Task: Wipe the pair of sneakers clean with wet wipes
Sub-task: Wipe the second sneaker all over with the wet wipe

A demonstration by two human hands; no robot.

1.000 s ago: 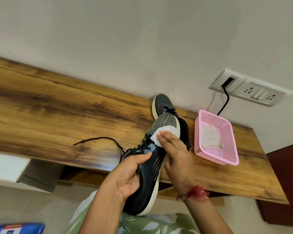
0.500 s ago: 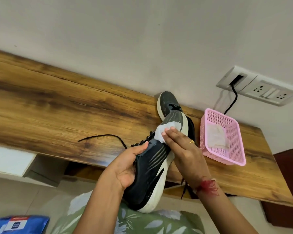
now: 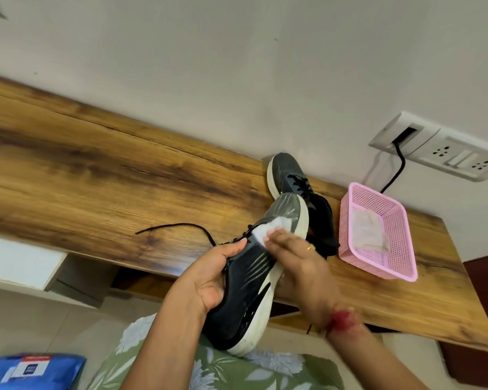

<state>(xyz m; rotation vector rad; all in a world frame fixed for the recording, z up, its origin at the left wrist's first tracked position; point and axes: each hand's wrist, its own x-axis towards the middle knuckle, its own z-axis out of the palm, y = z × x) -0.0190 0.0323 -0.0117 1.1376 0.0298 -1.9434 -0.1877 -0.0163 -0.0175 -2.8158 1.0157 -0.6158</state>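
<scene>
Head view, lower centre: the left hand (image 3: 209,274) grips a black sneaker (image 3: 245,299) at its heel end. Flat fingers of the right hand (image 3: 302,266) press a wet wipe (image 3: 265,230) near its toe; the second sneaker (image 3: 290,173) lies behind on the counter (image 3: 96,170)

Dark sneaker (image 3: 254,282) in left grip (image 3: 209,277), white wet wipe (image 3: 265,233) under right grip (image 3: 299,263) on its upper

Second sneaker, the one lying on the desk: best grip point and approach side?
Probably grip the heel collar. The desk sneaker lies laces up, toe pointing away from the person and open collar toward them. Come from the near side, through the gap between the held sneaker and the pink basket, with the thumb inside the collar. The heel is partly hidden, so check it first.
</scene>
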